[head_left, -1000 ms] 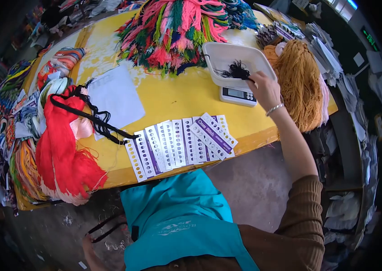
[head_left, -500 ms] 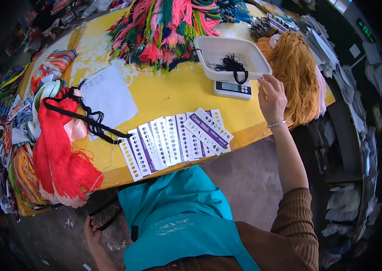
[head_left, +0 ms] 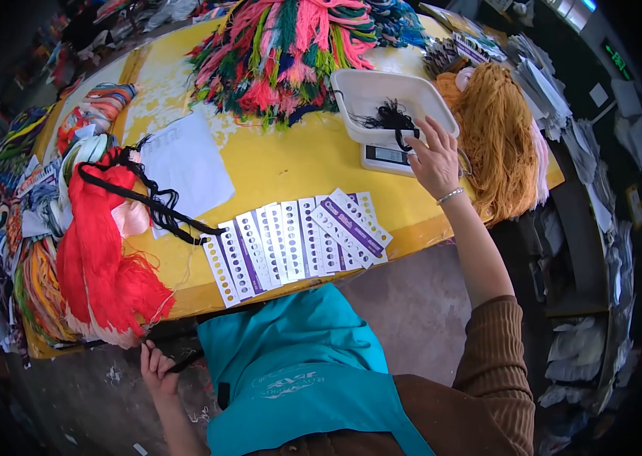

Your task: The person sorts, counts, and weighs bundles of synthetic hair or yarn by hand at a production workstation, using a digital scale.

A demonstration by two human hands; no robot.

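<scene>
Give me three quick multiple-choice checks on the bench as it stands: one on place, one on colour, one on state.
1. Where does the black thread lie?
A. In the white tray on the scale
B. On the sheet of paper
C. On the floor

2. What colour is the big skein just beyond the right hand?
A. Blue
B. Orange
C. White

3. What is the left hand doing?
A. Resting flat on the cards
B. Lifting the scale
C. Low beside the table edge, gripping dark strands

Answers: 1 A, the black tuft sits inside the tray atop the scale. 2 B, the skein right of the tray is orange. 3 C, its fingers close on dark strands below the tabletop.
</scene>
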